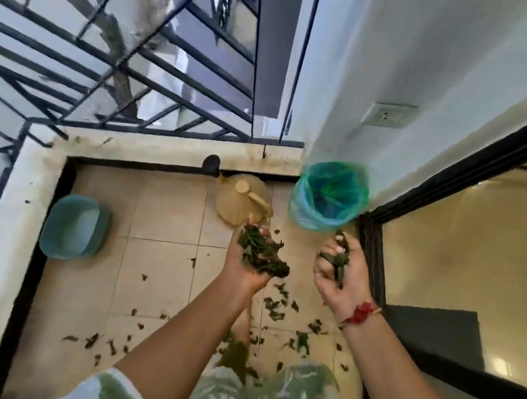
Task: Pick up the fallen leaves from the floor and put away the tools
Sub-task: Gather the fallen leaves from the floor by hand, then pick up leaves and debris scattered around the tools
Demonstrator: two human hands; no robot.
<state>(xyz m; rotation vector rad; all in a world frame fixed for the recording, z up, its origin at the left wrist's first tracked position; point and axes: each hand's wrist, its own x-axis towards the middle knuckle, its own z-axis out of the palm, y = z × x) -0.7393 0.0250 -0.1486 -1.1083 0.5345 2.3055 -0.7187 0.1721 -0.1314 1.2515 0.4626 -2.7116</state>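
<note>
L hand (249, 266) is cupped under a leaf heap (262, 254), R hand (337, 280) curled round a smaller clump (336, 262), both held just short of bag-lined bin (326, 209) ahead; carry-to-bin step judged, tipping over rim reqd next, floor scatter (276, 308) left below wrists.

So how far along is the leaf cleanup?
Partway. Done: hard to say, the inside of the green-lined bin is blurred. In hand: left hand and right hand each hold leaves, short of the bin. Left: scattered leaves across the tiles; watering can and teal tub not put away.
</note>
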